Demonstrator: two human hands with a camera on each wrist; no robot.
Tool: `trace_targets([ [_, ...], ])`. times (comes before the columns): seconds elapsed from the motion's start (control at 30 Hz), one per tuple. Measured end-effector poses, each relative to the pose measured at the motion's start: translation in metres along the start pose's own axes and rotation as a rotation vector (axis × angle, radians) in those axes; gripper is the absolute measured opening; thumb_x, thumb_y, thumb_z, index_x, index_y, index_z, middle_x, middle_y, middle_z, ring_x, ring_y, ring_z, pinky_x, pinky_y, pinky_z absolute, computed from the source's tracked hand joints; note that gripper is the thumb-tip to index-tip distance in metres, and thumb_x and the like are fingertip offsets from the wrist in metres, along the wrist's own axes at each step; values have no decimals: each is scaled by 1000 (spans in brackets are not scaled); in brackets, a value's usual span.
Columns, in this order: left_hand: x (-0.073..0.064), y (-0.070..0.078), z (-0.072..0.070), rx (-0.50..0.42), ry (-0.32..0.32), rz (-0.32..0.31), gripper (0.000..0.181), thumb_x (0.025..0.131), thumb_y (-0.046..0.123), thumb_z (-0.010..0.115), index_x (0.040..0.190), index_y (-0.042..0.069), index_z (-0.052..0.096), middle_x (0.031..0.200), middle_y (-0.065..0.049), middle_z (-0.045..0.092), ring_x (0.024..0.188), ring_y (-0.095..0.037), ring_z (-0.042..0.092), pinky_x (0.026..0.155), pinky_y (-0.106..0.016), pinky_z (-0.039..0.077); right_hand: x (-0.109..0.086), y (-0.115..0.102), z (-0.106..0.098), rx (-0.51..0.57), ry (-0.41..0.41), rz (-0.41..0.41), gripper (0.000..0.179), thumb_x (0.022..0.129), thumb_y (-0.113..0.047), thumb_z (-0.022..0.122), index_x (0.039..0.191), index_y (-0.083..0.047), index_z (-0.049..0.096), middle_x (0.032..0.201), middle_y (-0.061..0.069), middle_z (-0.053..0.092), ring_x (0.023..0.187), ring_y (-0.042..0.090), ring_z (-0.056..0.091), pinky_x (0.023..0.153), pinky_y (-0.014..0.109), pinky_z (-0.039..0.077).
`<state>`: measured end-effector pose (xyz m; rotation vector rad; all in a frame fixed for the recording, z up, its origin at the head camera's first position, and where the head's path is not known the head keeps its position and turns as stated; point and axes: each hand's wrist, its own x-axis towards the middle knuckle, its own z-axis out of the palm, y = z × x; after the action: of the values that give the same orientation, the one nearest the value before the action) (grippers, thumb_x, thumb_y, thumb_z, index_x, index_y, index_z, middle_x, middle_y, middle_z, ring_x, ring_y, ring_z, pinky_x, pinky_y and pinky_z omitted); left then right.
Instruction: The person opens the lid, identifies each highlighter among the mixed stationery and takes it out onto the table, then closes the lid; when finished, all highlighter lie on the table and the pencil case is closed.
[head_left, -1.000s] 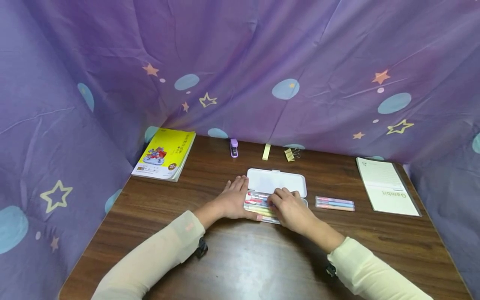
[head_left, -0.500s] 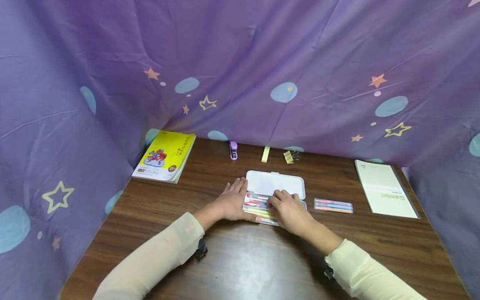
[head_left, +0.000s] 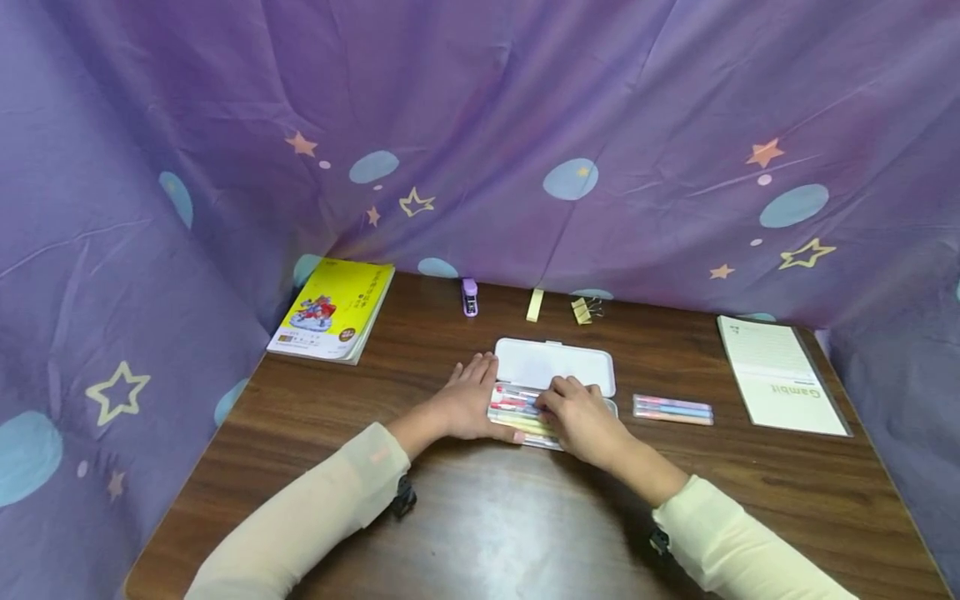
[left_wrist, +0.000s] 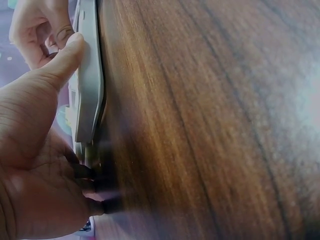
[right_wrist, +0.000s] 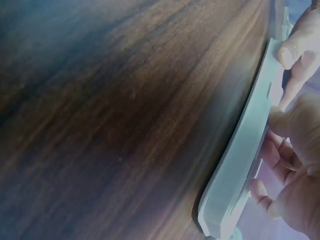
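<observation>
A white pencil case lies with its lid folded back, several pens with red, blue and yellow parts inside it. My left hand is spread against the case's left end, fingers straight and thumb on its front edge. In the left wrist view, that thumb rests on the rim of the case. Over the right half of the case is my right hand, its fingers bent down among the pens. In the right wrist view, bent fingers overlap the case's side; I cannot tell whether they pinch a pen.
To the right lie a clear pack of pens and a notebook. Along the back are a purple stapler, a pale yellow strip and a binder clip. A yellow book lies at the back left.
</observation>
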<state>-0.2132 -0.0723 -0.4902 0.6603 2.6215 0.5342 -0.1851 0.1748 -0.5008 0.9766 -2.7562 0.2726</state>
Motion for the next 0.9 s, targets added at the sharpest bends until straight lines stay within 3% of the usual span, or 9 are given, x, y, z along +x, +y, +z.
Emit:
trace_targets([
  [0.43,1,-1,1,2,12,-7,143,87,81,76,176,-2,2,186,-24,5,175,-39,4,143,-55,8,3,-3,0,4,10,34,22,89,-6,88,96,-15,70,95,-1,66,89,22,63,68,42,51],
  [0.9,1,-1,2,9,12,-6,143,87,82,76,176,-2,2,186,-24,5,175,-39,4,143,-55,8,0,-3,-1,33,33,25,17,89,-4,86,99,-12,74,95,0,67,90,22,64,68,41,52],
])
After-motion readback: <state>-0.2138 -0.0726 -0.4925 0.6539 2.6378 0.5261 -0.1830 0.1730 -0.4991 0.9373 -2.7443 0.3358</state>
